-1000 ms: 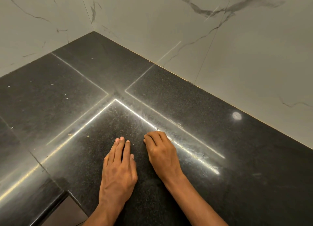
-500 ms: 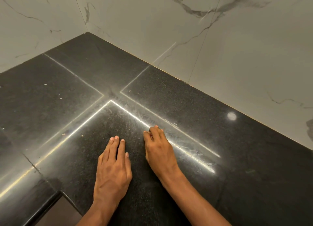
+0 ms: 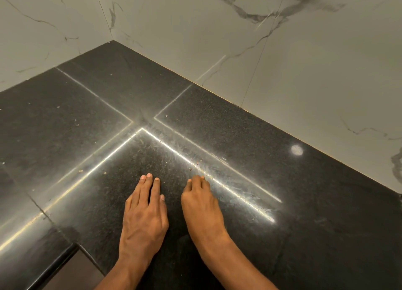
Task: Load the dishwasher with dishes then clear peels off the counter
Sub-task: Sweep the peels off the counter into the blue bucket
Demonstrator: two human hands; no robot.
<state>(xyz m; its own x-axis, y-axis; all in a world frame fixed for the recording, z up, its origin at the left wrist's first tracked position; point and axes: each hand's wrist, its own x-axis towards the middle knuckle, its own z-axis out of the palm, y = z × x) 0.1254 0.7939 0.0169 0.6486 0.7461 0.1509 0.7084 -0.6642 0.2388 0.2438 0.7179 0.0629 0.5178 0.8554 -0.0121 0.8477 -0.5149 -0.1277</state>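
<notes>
Both of my hands rest on a black granite counter (image 3: pixel 250 137) in a corner. My left hand (image 3: pixel 143 213) lies flat, palm down, fingers straight and close together, holding nothing. My right hand (image 3: pixel 201 205) sits just to its right with its fingers curled down onto the stone; whether anything is under them is hidden. A few tiny reddish-brown peel bits (image 3: pixel 196 164) lie just beyond my right fingertips on the bright seam. Other pale specks (image 3: pixel 80 171) dot the counter to the left. No dishes or dishwasher are in view.
White marble-look wall tiles (image 3: pixel 293 72) close the counter on the far and left sides. The counter's inner front edge (image 3: pixel 56 265) drops off at the lower left. Light strips and a round lamp spot (image 3: pixel 297 150) reflect in the stone.
Both hands have slid back toward me along the counter, and a few small peel bits now show beyond my right fingertips.
</notes>
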